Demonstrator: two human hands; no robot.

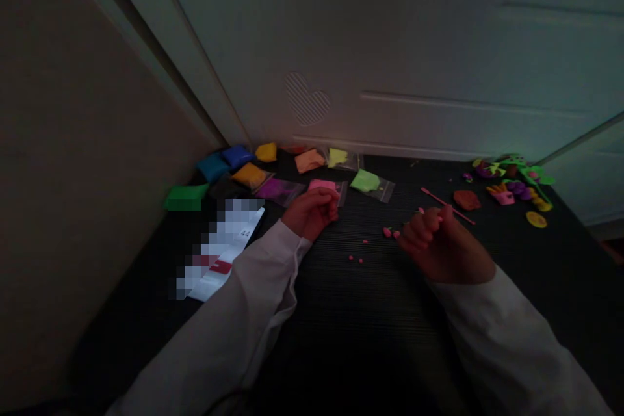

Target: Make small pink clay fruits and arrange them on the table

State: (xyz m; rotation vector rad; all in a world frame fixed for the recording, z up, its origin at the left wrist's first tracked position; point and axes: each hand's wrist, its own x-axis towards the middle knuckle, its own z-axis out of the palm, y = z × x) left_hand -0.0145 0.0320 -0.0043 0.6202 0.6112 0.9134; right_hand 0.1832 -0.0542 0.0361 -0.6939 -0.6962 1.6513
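Note:
My left hand (312,214) is closed, thumb and fingers drawn together, in front of a bag of pink clay (322,186). What it pinches, if anything, is too small to tell. My right hand (446,248) is curled with thumb against forefinger; a pinkish speck shows at the tips, but I cannot make out what it is. Just left of it lie small shaped pink clay pieces (387,232), partly hidden by the fingers. Tiny pink clay balls (351,258) rest on the dark table between my hands. Behind my right hand lies a thin pink modelling stick (458,212).
Several clay bags, including green (186,197), blue (237,156) and light green (365,181), line the back left. A lit phone (227,266) lies by my left sleeve. A brown clay lump (467,199) and finished clay shapes (519,190) sit back right. A white panel (390,45) rises behind.

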